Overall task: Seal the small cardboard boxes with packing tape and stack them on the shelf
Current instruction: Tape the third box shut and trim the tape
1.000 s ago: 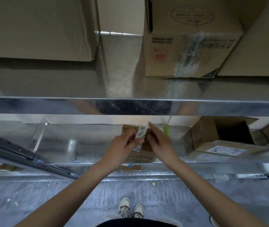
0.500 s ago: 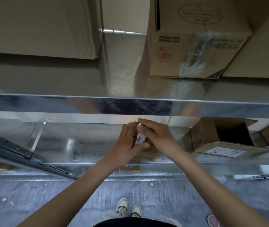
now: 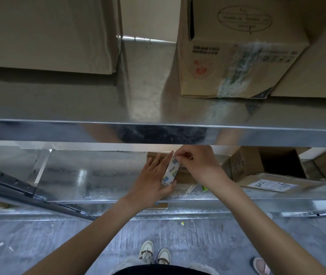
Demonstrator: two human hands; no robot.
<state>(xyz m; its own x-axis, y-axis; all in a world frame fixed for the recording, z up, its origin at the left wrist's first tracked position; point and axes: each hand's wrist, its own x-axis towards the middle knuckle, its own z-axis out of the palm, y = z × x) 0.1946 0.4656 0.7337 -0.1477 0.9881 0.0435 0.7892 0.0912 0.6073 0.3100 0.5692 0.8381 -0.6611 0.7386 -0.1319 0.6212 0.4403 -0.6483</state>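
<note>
Cardboard small box [image 3: 180, 176] on lower metal shelf [image 3: 106, 195], near front edge, mostly hidden behind both hands. Left hand [image 3: 151, 181] with fingers nearly straight, thumb tucked under, cradling white tape roll [image 3: 169, 171] with blue-green printed squares, roll standing on edge against the box front. Right hand [image 3: 200, 165] curled, fingertips [image 3: 180, 157] pinching top end of the roll, just beside left fingertips. Cannot tell if tape strip already pulled out. Open cardboard box [image 3: 267, 167] to the right on same shelf, flaps up, dark interior, white label [image 3: 265, 184] with handwriting on a flap. Green marker-like item [image 3: 204, 187] peeking beside right wrist, too small to identify. Upper shelf [image 3: 158, 133] shiny galvanized steel, reflecting arms. On it: large plain carton [image 3: 47, 32] at left, printed carton [image 3: 237, 48] at right with oval stamp, red logo, crumpled clear tape down its face. Another small box [image 3: 159, 205] partly visible below shelf edge, under left wrist. Grey scuffed floor [image 3: 39, 245], white sneakers [image 3: 154, 255] at bottom centre, pink shoe [image 3: 260, 266] at bottom right.
</note>
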